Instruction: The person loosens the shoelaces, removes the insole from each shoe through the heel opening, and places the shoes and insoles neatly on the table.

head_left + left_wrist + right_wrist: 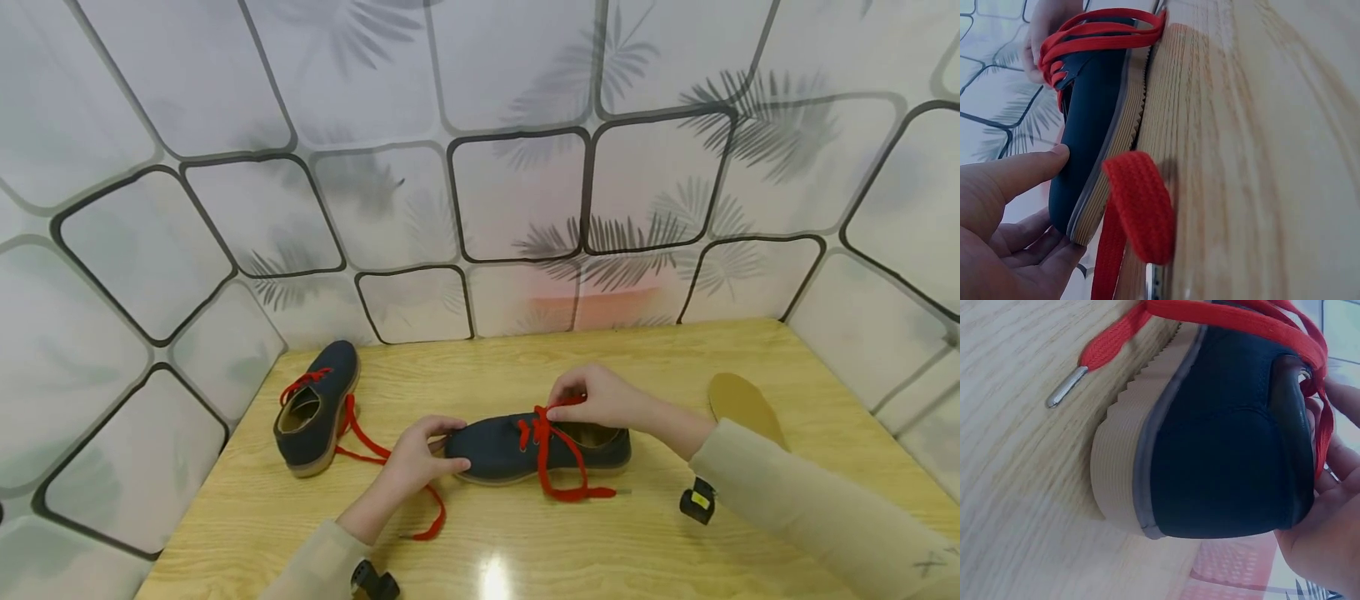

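A navy shoe with red laces lies on the table, its toe pointing left. My left hand grips the toe, thumb on the upper and fingers around the tip; the left wrist view shows the thumb against the dark fabric. At the shoe's opening my right hand pinches the red lace near the top eyelets. One loose lace end drapes over the near side, and its metal tip lies by the sole in the right wrist view. The right fingertips are partly hidden behind the shoe there.
A second navy shoe stands at the left, its long red lace trailing across the table behind and under my left hand. A tan insole lies at the right, partly behind my right sleeve. A patterned curtain surrounds the table's back and sides.
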Tool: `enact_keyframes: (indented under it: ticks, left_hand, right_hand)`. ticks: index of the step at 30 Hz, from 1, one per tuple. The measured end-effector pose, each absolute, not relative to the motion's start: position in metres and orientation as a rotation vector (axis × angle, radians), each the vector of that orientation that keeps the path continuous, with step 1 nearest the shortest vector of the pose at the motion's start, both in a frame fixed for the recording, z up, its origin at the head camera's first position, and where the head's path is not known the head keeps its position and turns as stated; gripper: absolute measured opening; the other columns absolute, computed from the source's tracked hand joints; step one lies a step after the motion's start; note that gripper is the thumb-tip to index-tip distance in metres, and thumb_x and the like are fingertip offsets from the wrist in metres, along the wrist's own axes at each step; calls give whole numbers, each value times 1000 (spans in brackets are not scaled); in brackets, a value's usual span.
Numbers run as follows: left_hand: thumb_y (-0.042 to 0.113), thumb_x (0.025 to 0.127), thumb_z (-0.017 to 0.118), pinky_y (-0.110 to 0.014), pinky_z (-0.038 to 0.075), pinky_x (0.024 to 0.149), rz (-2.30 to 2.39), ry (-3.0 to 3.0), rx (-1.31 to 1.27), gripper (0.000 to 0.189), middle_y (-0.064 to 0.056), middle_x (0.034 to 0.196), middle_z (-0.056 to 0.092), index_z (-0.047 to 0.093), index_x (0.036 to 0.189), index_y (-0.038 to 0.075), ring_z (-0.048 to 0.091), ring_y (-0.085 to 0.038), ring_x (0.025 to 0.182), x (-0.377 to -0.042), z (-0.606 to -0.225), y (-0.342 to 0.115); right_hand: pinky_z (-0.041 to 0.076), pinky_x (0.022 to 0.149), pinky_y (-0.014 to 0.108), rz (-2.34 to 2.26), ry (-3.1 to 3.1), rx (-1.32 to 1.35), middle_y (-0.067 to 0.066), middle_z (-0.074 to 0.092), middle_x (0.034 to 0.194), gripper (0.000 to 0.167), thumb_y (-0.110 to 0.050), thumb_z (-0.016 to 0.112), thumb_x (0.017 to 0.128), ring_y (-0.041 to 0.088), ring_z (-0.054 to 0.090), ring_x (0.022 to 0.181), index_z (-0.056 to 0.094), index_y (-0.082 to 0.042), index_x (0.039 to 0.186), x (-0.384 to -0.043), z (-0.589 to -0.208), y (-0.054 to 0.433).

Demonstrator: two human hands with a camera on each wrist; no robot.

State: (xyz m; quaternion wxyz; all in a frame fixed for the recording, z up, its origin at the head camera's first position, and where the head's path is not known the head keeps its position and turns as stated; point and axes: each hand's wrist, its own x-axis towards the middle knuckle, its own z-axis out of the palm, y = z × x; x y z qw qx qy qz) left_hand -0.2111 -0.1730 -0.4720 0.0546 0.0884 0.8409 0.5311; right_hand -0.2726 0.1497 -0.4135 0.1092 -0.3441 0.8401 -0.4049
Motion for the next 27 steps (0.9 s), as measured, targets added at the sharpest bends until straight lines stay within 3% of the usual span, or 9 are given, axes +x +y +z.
enact_keyframes:
  ticks: [7,12,22,27]
  left_hand:
    - [-2,84,88,-51,56,114,1602,2534,276,52,-22,138,64,69,133,-1,59,-45,135,-211,-473,-175]
    - [-2,85,87,-52,55,115,1601,2527,283,52,-22,139,63,68,134,-1,59,-45,136,-211,-473,-176]
    - [-2,86,86,-52,55,115,1603,2526,316,52,-22,139,64,67,135,-2,60,-44,135,-214,-473,-176]
    - [-1,86,86,-52,54,115,1598,2533,323,52,-22,139,64,67,135,-2,59,-44,135,-214,-474,-178]
  right_hand:
    - [57,70,26,-1260,2426,-869,7,75,85,9,-10,75,98,11,63,77,78,-2,95,-273,-421,150]
    - [57,73,31,-1353,2348,-701,-1,67,79,12,-9,70,98,14,61,75,75,2,97,-275,-424,152]
    - [53,74,28,-1479,2261,-511,-3,62,81,12,-11,62,97,15,58,78,71,-2,96,-277,-422,153]
    - [44,71,26,-1613,2190,-427,-3,51,78,14,-10,58,98,13,48,74,61,-8,84,-278,-423,155]
